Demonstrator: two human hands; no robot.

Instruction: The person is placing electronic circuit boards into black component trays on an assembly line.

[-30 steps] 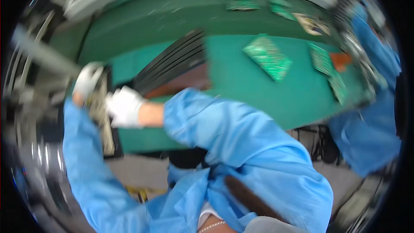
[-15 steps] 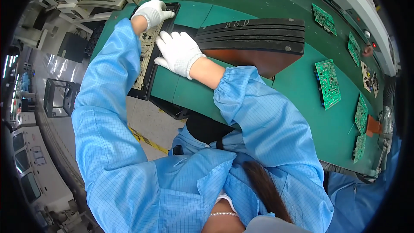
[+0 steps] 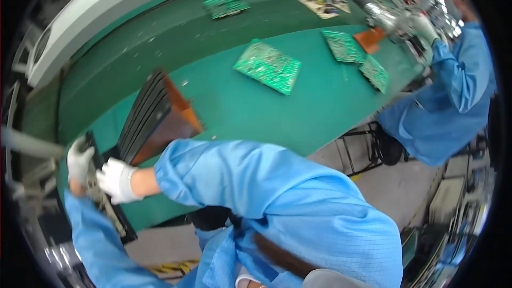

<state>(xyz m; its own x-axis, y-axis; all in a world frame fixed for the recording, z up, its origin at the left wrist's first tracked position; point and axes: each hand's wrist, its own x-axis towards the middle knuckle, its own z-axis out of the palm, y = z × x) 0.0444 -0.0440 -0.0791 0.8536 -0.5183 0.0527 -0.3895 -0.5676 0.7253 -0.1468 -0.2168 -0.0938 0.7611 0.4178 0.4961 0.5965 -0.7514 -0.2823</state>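
At the bench's left end lies a long black frame [image 3: 118,214] with a pale circuit board [image 3: 100,198] in it. My left hand [image 3: 79,162], in a white glove, is curled over the frame's far end, the thumb lying along it. My right hand [image 3: 117,180], also gloved in white, lies at the frame's right edge with fingers spread; their tips are blurred. Just beyond the right hand stands a black slotted rack [image 3: 144,109] with brown sides. Motion blur hides the board's details.
Green circuit boards lie on the green bench [image 3: 213,96], one large board [image 3: 268,66] near its middle. Pale boards [image 3: 324,6] lie at the back beside an orange-brown piece [image 3: 369,40]. A co-worker in a blue coat [image 3: 448,96] works at the right end.
The view has swung to the right, so the hands and frame now appear lower left and the co-worker shows. Both hands stay at the frame.
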